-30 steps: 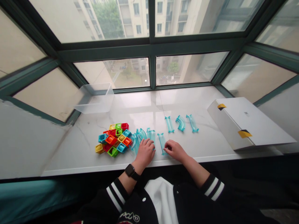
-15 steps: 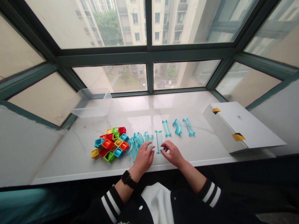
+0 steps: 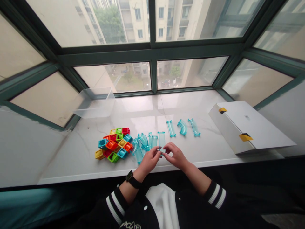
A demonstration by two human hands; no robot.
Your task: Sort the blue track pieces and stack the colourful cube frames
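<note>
My left hand (image 3: 149, 161) and my right hand (image 3: 175, 156) meet at the near end of a transparent blue straight track piece (image 3: 161, 141), their fingertips pinching it from both sides. Just left of my left hand lie transparent blue curved track pieces (image 3: 143, 141) and a straight one (image 3: 152, 141), partly overlapping. Further left sits a heap of multicoloured square plastic frames (image 3: 113, 144). Beyond my right hand, a row holds a straight track piece (image 3: 171, 128), a curved one (image 3: 182, 127) and another straight one (image 3: 194, 127).
The pieces lie on a white marble windowsill (image 3: 190, 108). A transparent plastic box (image 3: 95, 103) stands at its back left, and a white cardboard box (image 3: 247, 127) with yellow-black tape lies at the right. Dark-framed windows rise behind.
My hands have closed in from either side and now pinch the straight piece, which stood apart between them before. The view has shifted slightly.
</note>
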